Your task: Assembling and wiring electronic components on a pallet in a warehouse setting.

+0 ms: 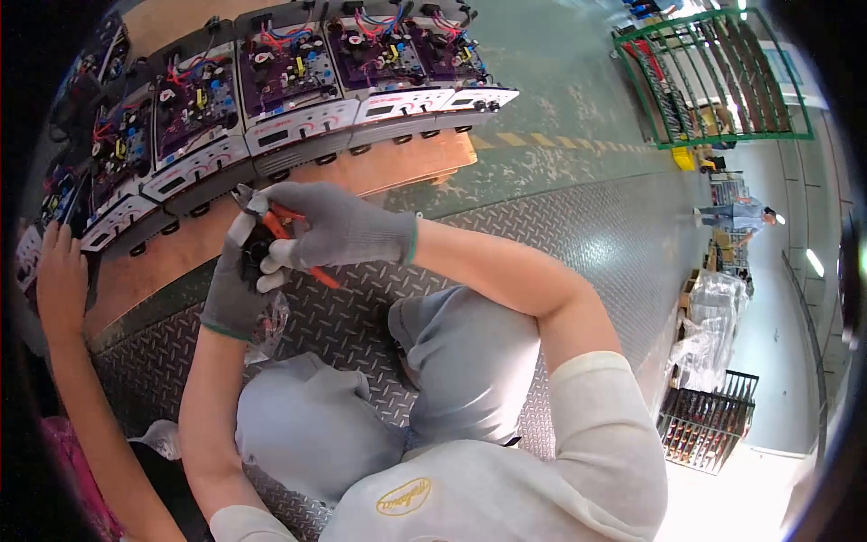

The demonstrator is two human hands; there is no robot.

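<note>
Both of my hands wear grey gloves with pale fingertips, and they meet above the near edge of the row of units. My right hand is closed around orange-handled pliers, whose metal jaws point up and left. My left hand is closed on a small black part, right beside the pliers. Fingers cover much of this part, so its kind cannot be made out. Just beyond my hands stands an opened electronic unit with a white front panel and a purple circuit board.
Several similar opened units form a curved row on a brown board. Another person's bare hand touches a unit at far left. Patterned metal plate lies below. A green rack and a distant person are at right.
</note>
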